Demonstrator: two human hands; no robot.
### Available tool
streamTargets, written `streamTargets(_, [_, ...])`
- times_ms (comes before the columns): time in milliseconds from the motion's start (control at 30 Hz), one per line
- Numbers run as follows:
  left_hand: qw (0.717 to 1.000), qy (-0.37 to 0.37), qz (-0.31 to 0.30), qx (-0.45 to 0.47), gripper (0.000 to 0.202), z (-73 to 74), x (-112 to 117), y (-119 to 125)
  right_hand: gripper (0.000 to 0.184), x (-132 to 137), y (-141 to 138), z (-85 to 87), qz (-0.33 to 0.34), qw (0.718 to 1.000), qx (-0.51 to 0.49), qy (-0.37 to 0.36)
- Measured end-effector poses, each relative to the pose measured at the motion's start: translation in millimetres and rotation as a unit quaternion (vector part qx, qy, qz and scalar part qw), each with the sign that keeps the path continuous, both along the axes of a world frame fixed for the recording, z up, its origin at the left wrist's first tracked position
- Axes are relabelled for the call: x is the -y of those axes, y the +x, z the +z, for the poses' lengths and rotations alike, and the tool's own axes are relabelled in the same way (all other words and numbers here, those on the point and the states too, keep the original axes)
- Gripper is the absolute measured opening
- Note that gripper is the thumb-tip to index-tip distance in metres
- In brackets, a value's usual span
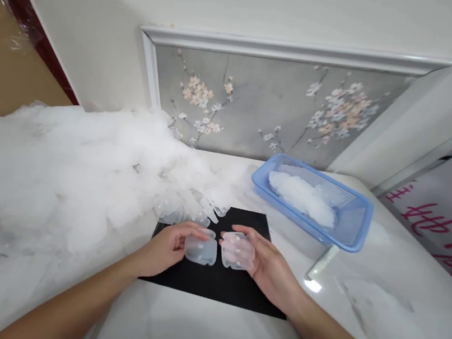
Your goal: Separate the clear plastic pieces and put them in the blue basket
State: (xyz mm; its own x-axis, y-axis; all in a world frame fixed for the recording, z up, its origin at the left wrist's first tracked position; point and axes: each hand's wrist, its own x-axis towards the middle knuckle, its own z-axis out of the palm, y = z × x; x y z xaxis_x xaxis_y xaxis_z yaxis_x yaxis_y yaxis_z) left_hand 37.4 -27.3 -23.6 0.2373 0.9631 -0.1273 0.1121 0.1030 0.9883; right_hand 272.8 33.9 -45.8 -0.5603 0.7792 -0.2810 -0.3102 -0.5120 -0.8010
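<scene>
My left hand (167, 247) pinches a small clear plastic piece (202, 250), flat and squarish with rounded corners and a notch along its top. Beside it, my right hand (269, 264) holds a similar translucent piece (238, 250), its fingers behind and at the edge so that skin shows through. A narrow gap separates the two pieces. Both are held over a black mat (228, 292) on the white table. At the mat's far left corner, several loose clear pieces (179, 211) overlap its edge.
A large heap of whitish translucent pieces (81, 170) covers the table's left side. At the back right stands a blue plastic basket (307, 221) holding more such pieces (302, 197). A pale strip-like object (322, 262) lies before it. Behind is a framed floral panel (256, 106).
</scene>
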Motion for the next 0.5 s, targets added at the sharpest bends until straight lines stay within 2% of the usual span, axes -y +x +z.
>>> streamTargets(100, [0.997,0.033,0.020,-0.065,0.014,2.1,-0.8,0.7,0.045,-6.2,-0.7,-2.1,0.022,0.997,-0.046,-0.063])
streamTargets(167, [0.989,0.070,0.033,-0.127,0.012,6.6,-0.7,1.1,0.049,-8.9,0.0,-3.0,0.026,0.995,-0.060,-0.077])
streamTargets(233, [0.984,0.074,0.065,-0.146,0.015,11.8,-0.2,2.1,0.050,-9.9,0.8,-3.7,0.030,0.994,-0.072,-0.072])
streamTargets(367, [0.990,-0.036,0.131,-0.036,0.032,16.0,2.0,8.5,0.047,-9.3,0.9,-5.9,0.051,0.993,-0.088,-0.055])
streamTargets(500, [0.972,-0.151,0.136,0.122,0.038,8.4,6.8,19.5,0.050,-8.7,-1.9,-8.5,0.068,0.992,-0.092,-0.054])
